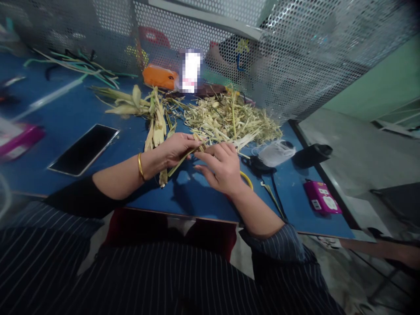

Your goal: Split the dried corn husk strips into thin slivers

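My left hand (175, 149), with a gold bangle on the wrist, is closed around a thin pale green stalk (179, 162) that slants down toward the table's front edge. My right hand (220, 165) pinches the upper end of the same stalk, fingers pressed together beside the left thumb. Both hands hover over the blue table (75, 113), just in front of a heap of dry husk shreds (229, 118). Several whole leafy stalks (154, 118) lie to the left of that heap.
A dark phone (84, 148) lies at left, a pink case (19, 142) at the far left. A pink box (322, 197), black cylinder (311, 155), clear plastic bag (275, 152) and black tool with yellow ring (254, 168) sit at right. Perforated metal screen (295, 52) behind.
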Tool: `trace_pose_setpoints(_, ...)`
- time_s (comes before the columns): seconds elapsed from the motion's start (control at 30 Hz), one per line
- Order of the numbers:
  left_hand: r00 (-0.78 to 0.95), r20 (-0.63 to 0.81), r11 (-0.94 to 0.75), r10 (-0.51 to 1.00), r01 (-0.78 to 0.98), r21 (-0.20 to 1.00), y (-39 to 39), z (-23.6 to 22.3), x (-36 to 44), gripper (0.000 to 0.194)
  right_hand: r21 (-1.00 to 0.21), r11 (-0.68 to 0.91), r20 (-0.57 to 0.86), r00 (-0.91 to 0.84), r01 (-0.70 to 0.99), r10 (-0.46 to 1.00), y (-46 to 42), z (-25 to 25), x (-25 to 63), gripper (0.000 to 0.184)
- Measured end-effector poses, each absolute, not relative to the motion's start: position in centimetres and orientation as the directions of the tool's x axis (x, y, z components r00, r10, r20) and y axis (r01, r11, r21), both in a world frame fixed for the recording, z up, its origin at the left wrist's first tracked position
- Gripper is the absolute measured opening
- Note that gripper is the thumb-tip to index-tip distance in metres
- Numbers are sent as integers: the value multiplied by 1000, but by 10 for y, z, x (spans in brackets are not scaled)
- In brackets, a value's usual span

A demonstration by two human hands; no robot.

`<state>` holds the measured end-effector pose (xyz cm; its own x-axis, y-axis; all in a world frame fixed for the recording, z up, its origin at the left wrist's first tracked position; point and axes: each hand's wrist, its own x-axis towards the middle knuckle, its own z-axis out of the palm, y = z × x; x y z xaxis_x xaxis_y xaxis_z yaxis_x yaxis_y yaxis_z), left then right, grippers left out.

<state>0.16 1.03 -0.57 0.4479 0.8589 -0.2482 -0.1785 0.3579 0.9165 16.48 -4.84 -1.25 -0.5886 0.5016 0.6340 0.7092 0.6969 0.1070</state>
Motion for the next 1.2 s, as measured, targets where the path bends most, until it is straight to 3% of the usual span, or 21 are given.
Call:
trace_pose_setpoints(0.23, 485, -282, 422, 828, -206, 883, 1, -11, 11, 3, 360, 623, 527, -702, 695, 479, -45, -22, 148, 25)
trace_pose_setpoints(0.5, 544, -157, 280, 825, -152, 948, 7, -15, 6, 8, 333, 604, 586, -661, 724, 469, -39, -25, 154, 23)
trace_pose_setpoints(0.6, 546, -140, 213, 826, -71, 974, 9, -16, 3, 10, 177, 627, 616, -582, 759, 531, -39, -28, 155, 21)
trace_pose_setpoints(0.77, 501, -184, 231, 846, -33, 972, 8, -11, 2, 10, -377, 532, 721, -120, 758, 682, -37, -30, 157, 13)
trace_pose_setpoints(0.9, 465, -176, 213, 868, -27, 977, 7, -4, 3, 12, -782, 352, 505, 191, 515, 842, -33, -28, 162, 16)
trace_pose_setpoints(1.03, 470, -176, 217, 865, -35, 975, 5, -2, 2, 22, -950, 182, 241, 225, 254, 944, -27, -31, 164, 21)
trace_pose_setpoints(1.2, 420, -150, 181, 895, -34, 983, 5, -8, 1, 26, -999, 33, 38, 176, 33, 984, -25, -34, 159, 29)
